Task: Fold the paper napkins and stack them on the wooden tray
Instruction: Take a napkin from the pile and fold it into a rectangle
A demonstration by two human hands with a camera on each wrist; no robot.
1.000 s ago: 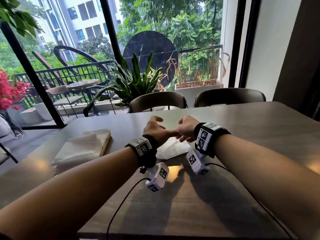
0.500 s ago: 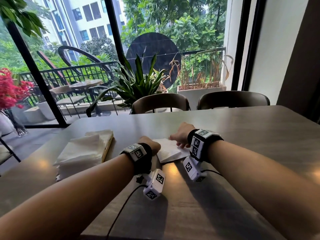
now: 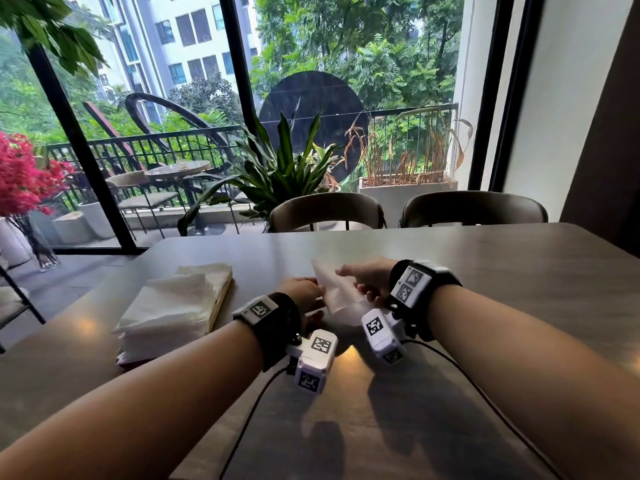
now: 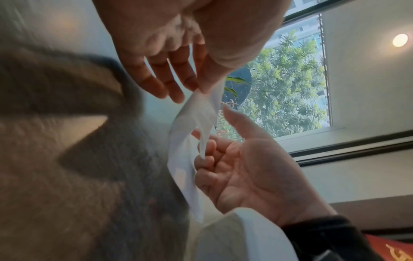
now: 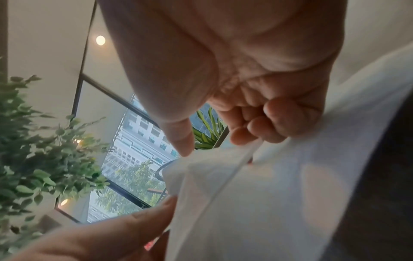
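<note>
A white paper napkin point(image 3: 334, 289) is held up off the grey table point(image 3: 485, 306), tilted, between my two hands. My left hand point(image 3: 317, 294) pinches its left edge; in the left wrist view the left hand point(image 4: 201, 89) nips the napkin point(image 4: 190, 141) between thumb and forefinger. My right hand point(image 3: 353, 282) grips the other side, and its fingers point(image 5: 257, 127) curl onto the napkin point(image 5: 257, 194). To the left a stack of white napkins point(image 3: 169, 310) lies on the wooden tray point(image 3: 221, 303), of which only the right edge shows.
Two dark chairs point(image 3: 327, 211) point(image 3: 474, 209) stand at the table's far side. Beyond the table's left edge are a vase of red flowers point(image 3: 20, 181) and another chair point(image 3: 10, 306). Black cables point(image 3: 242, 427) trail from the wrist cameras across the table.
The napkin lay flat on the table under both hands. It is now lifted and held upright between them, and both hands have drawn back toward me.
</note>
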